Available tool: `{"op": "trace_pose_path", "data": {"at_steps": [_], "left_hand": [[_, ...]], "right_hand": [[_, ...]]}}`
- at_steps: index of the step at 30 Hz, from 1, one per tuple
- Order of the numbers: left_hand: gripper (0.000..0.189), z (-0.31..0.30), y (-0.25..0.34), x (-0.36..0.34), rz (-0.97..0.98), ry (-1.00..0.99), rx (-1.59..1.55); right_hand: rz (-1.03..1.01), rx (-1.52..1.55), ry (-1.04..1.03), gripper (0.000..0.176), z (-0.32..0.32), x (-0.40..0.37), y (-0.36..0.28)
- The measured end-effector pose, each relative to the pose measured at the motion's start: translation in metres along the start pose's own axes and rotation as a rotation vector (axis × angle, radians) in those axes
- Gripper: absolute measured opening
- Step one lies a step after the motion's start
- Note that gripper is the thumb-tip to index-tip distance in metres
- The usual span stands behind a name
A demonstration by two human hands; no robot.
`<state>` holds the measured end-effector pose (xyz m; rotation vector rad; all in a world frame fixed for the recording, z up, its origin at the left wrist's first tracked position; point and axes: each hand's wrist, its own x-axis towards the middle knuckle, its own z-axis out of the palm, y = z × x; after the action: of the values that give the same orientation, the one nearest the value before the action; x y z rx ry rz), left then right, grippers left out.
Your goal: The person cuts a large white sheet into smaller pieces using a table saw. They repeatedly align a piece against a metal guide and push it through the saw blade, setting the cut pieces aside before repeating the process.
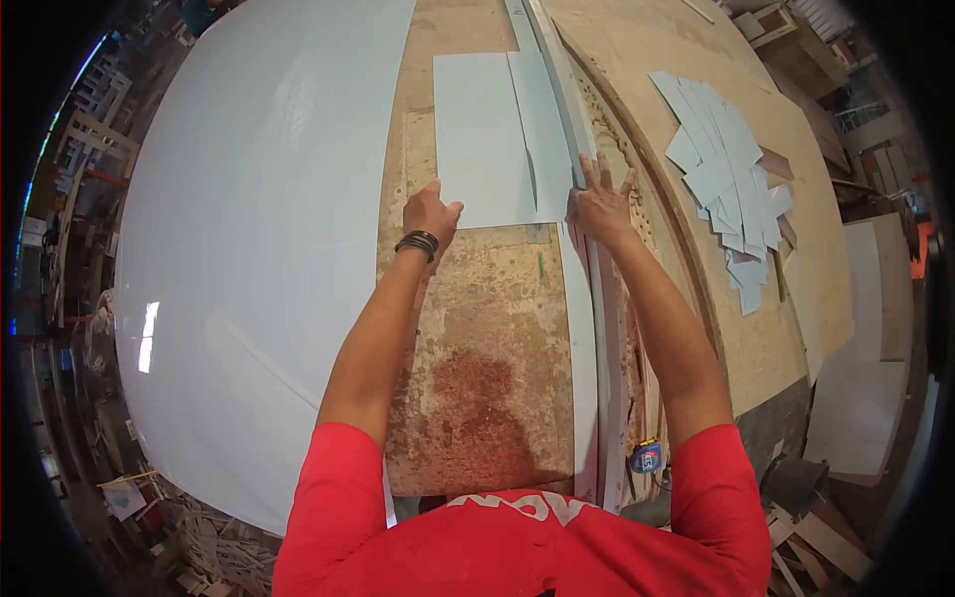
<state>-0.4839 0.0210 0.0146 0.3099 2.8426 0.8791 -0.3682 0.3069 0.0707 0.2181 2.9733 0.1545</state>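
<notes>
My left hand [431,216] has its fingers closed at the lower left corner of a pale rectangular sheet [482,139], which lies on the worn wooden worktop [487,298]. A narrower pale strip [537,119] overlaps the sheet's right side, with a dark gap showing under its curved edge. Over the long light-coloured straight rail [565,90], my right hand [604,202] rests with fingers spread, just right of the sheet's lower right corner. Dark bands circle my left wrist.
A large glossy white sheet [249,219] covers the left side. Several pale offcuts [726,169] lie piled on a plywood surface [796,328] at right. A blue tape measure [647,457] sits near my right elbow. Scrap wood [224,547] litters the floor at lower left.
</notes>
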Motion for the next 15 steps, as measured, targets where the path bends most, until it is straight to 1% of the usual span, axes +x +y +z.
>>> {"op": "trace_pose_path", "data": {"at_steps": [3,7,9,10,12,13,15], "left_hand": [[0.067,-0.003,0.003,0.009,0.000,-0.040,-0.033],[0.066,-0.001,0.003,0.017,0.003,0.000,-0.045],[0.063,-0.002,0.003,0.025,-0.028,-0.057,-0.092],[0.063,-0.004,0.003,0.025,-0.029,-0.055,-0.091],[0.056,-0.010,0.002,0.021,-0.057,-0.001,-0.172],[0.056,-0.013,-0.002,0.019,-0.054,0.006,-0.171],[0.050,-0.021,-0.017,0.003,-0.086,0.036,-0.274]], "right_hand": [[0.009,-0.002,-0.022,0.025,-0.002,0.011,0.001],[0.013,-0.023,-0.018,0.022,-0.003,0.020,0.003],[0.012,-0.006,-0.013,0.022,-0.008,0.023,0.002],[0.017,-0.028,-0.040,0.024,-0.013,0.025,0.002],[0.019,-0.048,-0.062,0.026,-0.017,0.030,-0.001],[0.030,-0.057,-0.079,0.027,-0.019,0.035,0.000],[0.042,-0.063,-0.093,0.029,-0.018,0.045,0.003]]}}
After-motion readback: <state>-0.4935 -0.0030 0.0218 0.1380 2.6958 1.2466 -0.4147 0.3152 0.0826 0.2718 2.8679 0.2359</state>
